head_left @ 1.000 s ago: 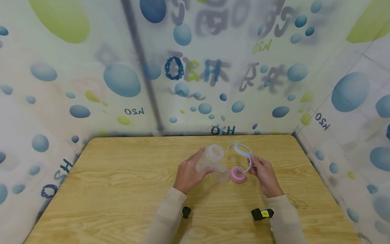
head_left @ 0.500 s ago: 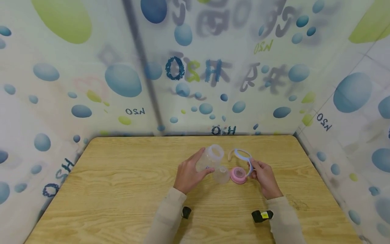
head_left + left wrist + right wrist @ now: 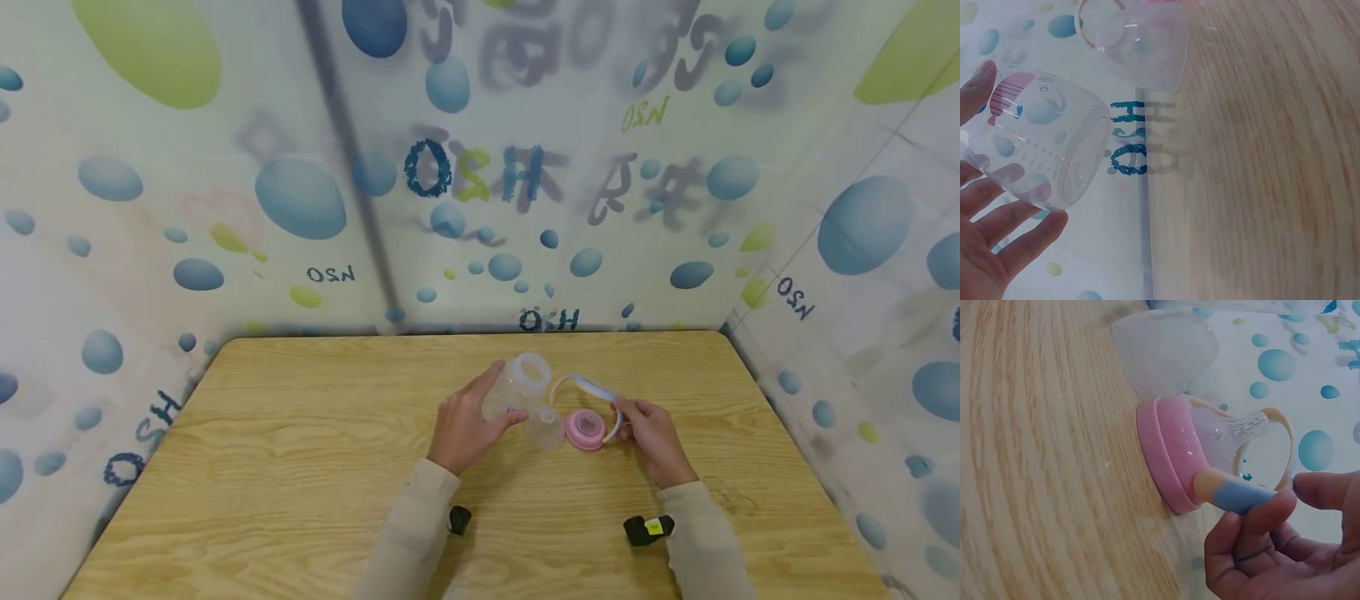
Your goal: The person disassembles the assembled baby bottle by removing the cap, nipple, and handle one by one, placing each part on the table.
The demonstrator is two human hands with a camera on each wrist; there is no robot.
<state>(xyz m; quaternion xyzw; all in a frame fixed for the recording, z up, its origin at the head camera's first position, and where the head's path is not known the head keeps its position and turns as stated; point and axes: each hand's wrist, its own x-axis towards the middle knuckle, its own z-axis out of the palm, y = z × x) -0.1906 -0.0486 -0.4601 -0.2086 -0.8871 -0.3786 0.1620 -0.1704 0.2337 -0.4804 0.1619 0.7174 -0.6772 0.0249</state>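
Note:
My left hand (image 3: 461, 433) grips a clear baby bottle (image 3: 1041, 137), thumb on one side and fingers on the other, its open mouth tipped up and away. A pink and red fish print and measuring marks show on its wall. With thumb and fingers, my right hand (image 3: 654, 437) pinches the blue and cream bottle handle (image 3: 1241, 494), its ring tilted beside the teat. Between the hands, a pink collar (image 3: 1169, 453) sits on the table with its clear teat (image 3: 1225, 431) pointing up. Left of that stands a translucent domed cap (image 3: 544, 432), below the bottle in the head view.
The wooden table (image 3: 300, 433) ends at a wall sheet (image 3: 480, 250) printed with blue and green drops. Black wrist camera mounts (image 3: 647, 530) sit near both sleeves.
My right hand has tilted the handle, so its ring is lower and more edge-on, with its far arm swung left toward the bottle. The left hand and bottle stay nearly still.

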